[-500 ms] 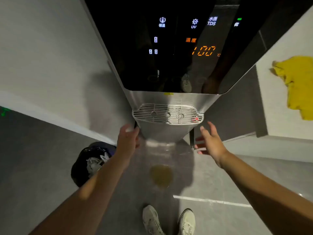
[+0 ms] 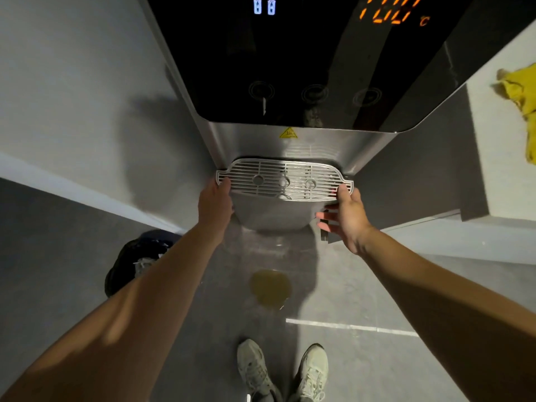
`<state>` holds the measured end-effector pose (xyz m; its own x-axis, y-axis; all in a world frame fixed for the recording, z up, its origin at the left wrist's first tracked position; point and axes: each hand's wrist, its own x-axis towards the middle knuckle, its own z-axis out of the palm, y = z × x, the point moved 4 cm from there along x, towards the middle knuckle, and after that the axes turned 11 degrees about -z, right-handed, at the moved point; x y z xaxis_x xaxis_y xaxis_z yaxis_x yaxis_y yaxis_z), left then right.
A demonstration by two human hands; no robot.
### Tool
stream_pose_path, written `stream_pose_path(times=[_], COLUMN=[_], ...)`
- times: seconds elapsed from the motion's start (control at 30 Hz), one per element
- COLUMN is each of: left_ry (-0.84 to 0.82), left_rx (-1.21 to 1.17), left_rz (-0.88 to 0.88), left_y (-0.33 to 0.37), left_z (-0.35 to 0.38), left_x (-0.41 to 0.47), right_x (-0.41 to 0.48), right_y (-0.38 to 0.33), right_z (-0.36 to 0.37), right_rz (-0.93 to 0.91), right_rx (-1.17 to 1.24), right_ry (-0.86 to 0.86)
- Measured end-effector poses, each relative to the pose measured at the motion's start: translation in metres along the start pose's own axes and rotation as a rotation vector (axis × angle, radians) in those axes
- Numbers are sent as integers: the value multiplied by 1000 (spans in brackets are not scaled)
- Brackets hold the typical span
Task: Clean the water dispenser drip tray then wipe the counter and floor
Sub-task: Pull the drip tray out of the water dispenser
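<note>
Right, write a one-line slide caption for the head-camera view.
Left hand and right hand hold the ends of the drip tray, thumbs on top, above a yellowish puddle.

At the centre of the frame, the left hand (image 2: 216, 202) and right hand (image 2: 349, 212) hold the two ends of the drip tray (image 2: 284, 180), thumbs on its grille, under the water dispenser (image 2: 290, 68). A yellowish puddle (image 2: 271, 287) lies on the floor (image 2: 362, 288) below. A yellow cloth (image 2: 520, 94) sits on the counter (image 2: 499, 175) at the upper right.

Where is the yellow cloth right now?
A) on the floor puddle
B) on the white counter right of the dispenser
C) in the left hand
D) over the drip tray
B: the yellow cloth lies crumpled on the white counter, with no hand near it.
</note>
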<state>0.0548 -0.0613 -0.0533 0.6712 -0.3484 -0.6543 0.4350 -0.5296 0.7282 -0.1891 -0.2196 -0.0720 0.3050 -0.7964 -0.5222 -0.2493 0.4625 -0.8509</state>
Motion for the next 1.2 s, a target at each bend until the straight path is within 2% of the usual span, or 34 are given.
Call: stream_pose_path(times=[0.27, 0.43, 0.7, 1.0, 1.2], left_ry=[-93, -138, -112, -273, -365], left_rx=[-95, -80, -110, -10, 25], left_rz=[-62, -83, -89, 1, 48], left_y=[-36, -38, -20, 4, 0], left_z=[-26, -51, -62, -16, 59], left_x=[-62, -149, -282, -422, -501], right_x=[-78, -171, -329, -445, -490], right_y=[18, 3, -45, -63, -67], right_z=[-18, -48, -116, -230, -327], right_rz=[-4, 5, -29, -90, -131], right_rx=[-15, -38, 50, 210, 238], right_ry=[-35, 6, 102, 291, 348])
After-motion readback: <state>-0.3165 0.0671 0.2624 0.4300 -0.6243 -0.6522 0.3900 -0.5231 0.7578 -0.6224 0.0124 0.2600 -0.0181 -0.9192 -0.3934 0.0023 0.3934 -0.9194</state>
